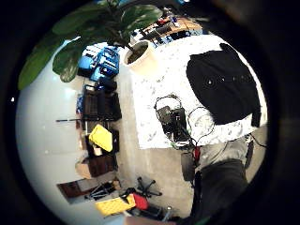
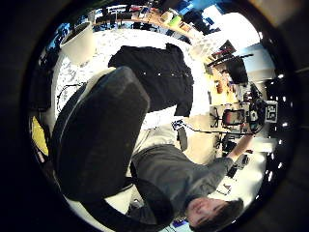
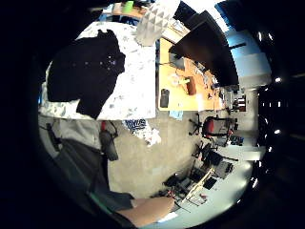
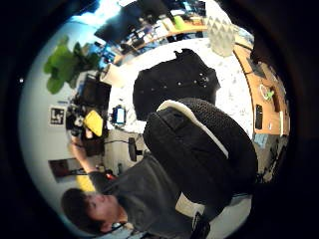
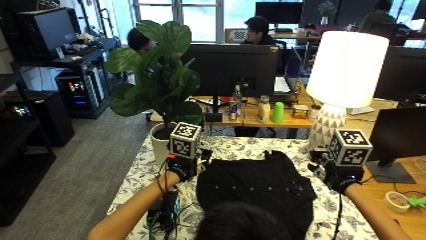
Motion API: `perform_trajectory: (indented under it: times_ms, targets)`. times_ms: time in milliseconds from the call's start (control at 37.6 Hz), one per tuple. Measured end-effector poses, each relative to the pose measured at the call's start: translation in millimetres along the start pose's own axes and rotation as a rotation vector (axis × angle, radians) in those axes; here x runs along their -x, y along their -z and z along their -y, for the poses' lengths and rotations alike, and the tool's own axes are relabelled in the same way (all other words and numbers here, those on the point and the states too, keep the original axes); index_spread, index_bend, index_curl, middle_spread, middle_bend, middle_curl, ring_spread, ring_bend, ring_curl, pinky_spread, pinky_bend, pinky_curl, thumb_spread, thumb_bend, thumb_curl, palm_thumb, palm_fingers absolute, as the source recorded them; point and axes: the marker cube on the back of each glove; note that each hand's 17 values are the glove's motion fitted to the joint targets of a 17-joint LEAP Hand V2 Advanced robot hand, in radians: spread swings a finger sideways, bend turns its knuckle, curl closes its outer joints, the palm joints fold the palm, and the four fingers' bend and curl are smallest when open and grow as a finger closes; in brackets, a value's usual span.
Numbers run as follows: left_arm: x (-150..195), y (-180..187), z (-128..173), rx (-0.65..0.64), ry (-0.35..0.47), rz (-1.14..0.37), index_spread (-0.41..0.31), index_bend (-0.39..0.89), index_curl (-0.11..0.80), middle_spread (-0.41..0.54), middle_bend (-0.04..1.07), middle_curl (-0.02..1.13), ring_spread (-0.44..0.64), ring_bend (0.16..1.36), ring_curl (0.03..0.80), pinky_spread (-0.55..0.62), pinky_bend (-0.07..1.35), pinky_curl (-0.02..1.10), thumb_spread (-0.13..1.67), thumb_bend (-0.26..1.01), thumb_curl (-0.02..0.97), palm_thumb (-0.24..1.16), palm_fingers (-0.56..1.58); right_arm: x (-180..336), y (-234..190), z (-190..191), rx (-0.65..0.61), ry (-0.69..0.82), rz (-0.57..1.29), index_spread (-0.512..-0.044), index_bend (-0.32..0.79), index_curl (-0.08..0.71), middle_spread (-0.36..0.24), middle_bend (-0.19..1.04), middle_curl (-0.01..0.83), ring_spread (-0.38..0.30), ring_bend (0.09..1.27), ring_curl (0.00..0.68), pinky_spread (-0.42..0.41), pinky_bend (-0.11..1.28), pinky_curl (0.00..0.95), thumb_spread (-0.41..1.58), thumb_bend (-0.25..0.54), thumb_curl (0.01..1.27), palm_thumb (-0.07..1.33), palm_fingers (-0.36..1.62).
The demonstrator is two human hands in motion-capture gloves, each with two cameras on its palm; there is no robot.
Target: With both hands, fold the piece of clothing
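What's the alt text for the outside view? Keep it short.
A black garment lies spread flat on a floral-patterned table, with the person's gloved left hand and right hand raised at either side of it, neither touching it. A potted plant and a white lamp stand at the table's far end.

Both forearms reach up from the lower corners of the outside view, raised and spread apart. The left hand [image 5: 181, 169] sits left of centre and the right hand [image 5: 338, 176] at the right, level with each other. Their fingers cannot be made out.
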Motion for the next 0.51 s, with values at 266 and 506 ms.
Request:
perform_trajectory:
  times_ms: [266, 506]
  targets:
    - [-8, 2, 7, -0.009, -0.024, -0.008, 0.012, 0.15, 0.123, 0.186, 0.16, 0.11, 0.26, 0.62, 0.215, 0.35, 0.43, 0.19, 0.98, 0.02, 0.059, 0.08, 0.19, -1, 4, 2, -0.018, 0.004, -0.005, -0.272, 0.14, 0.138, 0.05, 0.19, 0.149, 0.122, 0.38, 0.168, 0.211, 0.53, 0.236, 1.0, 0.121, 0.07, 0.25, 0.28]
    - [-22, -16, 10, 0.029, -0.05, -0.022, 0.011, 0.16, 0.178, 0.204, 0.17, 0.15, 0.29, 0.64, 0.24, 0.39, 0.45, 0.23, 1.13, -0.01, 0.096, 0.08, 0.16, -11, -18, 3, 0.054, 0.012, 0.005, -0.292, 0.13, 0.169, 0.05, 0.2, 0.208, 0.134, 0.4, 0.203, 0.227, 0.53, 0.269, 1.14, 0.08, 0.1, 0.25, 0.27]
